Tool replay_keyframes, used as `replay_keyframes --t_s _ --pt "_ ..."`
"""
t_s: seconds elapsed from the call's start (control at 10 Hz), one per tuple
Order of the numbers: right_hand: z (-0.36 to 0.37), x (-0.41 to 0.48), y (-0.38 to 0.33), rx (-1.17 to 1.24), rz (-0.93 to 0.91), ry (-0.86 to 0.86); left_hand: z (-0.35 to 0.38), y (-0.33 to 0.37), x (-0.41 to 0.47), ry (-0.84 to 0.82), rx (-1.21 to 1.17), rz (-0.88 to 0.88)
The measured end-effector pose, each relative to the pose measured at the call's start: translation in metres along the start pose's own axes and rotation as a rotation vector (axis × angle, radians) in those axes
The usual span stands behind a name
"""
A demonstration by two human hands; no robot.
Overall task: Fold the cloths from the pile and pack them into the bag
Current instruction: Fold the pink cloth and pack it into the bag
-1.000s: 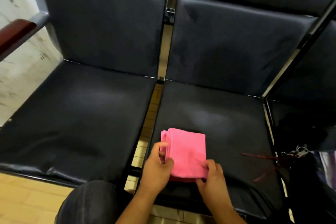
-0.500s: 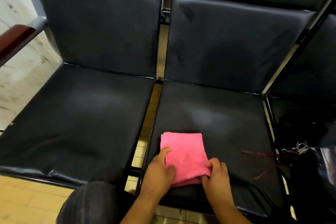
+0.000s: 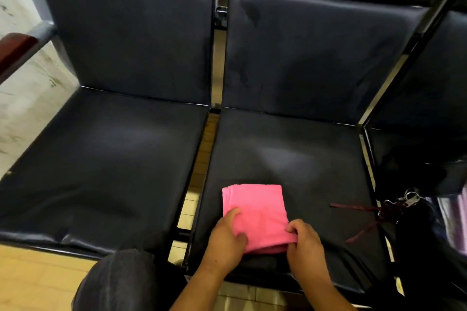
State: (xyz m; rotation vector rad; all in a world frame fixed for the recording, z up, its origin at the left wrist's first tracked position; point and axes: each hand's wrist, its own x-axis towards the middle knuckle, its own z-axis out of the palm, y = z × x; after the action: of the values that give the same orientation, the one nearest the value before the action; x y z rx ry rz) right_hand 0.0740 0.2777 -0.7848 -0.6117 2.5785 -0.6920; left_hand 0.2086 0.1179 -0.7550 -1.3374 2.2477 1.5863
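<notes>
A: Setting?
B: Row of dark padded seats on a metal frame, one long bench [image 3: 278, 154]. Pale streaked wall [image 3: 25, 98] at left, wood armrest [image 3: 15, 45] there too. Yellowish tile floor [image 3: 30, 275] below, also showing thru the gap betw. seats.
A: The cloth?
B: Pink cloth [image 3: 255, 207], folded to a small rectangle, lies flat on the middle seat, near the front edge.
A: Hands?
B: Left hand [image 3: 225, 237] lies on the near-left part, forefinger stretched out on top, thumb on the fabric too. Its grip isn't closed round anything, just pressing. Right hand [image 3: 305, 242] is at the near-right corner, grip tight: fingertips curled onto the top layer, pinching it.
A: Bag?
B: Black bag [image 3: 419, 247] at far right, beside the middle seat, apart from the cloth. Metal clip [image 3: 410, 197] at its top; dark red strings [image 3: 353, 207] trail from there onto the seat. Zipped or not, can't tell, too dark.
A: Anything else?
B: Knee [image 3: 118, 283] in dark trousers, bottom left, in front of the bench.
</notes>
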Motion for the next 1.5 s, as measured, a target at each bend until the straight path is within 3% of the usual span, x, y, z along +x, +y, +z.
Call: replay_keyframes --t_s 0.3,0.4,0.5,0.6,0.7,0.8,0.9,1.0,1.1,1.3,1.4,1.5 --pt "-0.007 -0.001 0.012 -0.274 -0.291 -0.140 -0.010 0.005 0.013 0.139 0.306 0.028" --pt "-0.009 -0.006 0.012 -0.428 -0.472 -0.312 -0.014 -0.001 0.022 0.123 0.498 0.057" --pt "-0.010 -0.009 0.007 -0.462 -0.468 -0.487 -0.011 -0.004 0.013 0.180 0.684 0.047" --pt "-0.013 0.002 -0.004 0.007 -0.266 -0.444 -0.002 -0.002 0.007 0.302 0.742 0.186" --pt "-0.011 0.034 -0.014 0.275 0.151 -0.102 0.015 -0.008 0.014 0.250 0.738 0.464" --pt "0.005 0.061 -0.016 0.401 0.432 -0.265 0.020 -0.024 0.022 0.149 0.791 0.417" --pt "0.020 0.069 -0.016 0.604 0.507 -0.397 0.014 -0.038 0.022 0.070 0.850 0.373" --pt "-0.013 0.046 -0.055 0.778 0.460 -0.420 0.006 -0.035 0.016 0.038 0.737 0.355" --pt "-0.043 0.027 -0.065 0.978 0.442 -0.395 0.001 -0.014 0.008 0.053 0.387 0.251" --pt "-0.144 0.002 -0.035 1.087 0.352 -0.354 0.064 0.093 -0.013 -0.119 -0.731 -0.189" --pt "-0.204 -0.012 -0.015 1.103 0.310 -0.326 0.091 0.149 -0.037 -0.352 -0.705 -0.215" --pt "-0.273 -0.030 0.019 1.170 0.287 -0.259 0.121 0.200 -0.053 -0.423 -0.676 -0.232"
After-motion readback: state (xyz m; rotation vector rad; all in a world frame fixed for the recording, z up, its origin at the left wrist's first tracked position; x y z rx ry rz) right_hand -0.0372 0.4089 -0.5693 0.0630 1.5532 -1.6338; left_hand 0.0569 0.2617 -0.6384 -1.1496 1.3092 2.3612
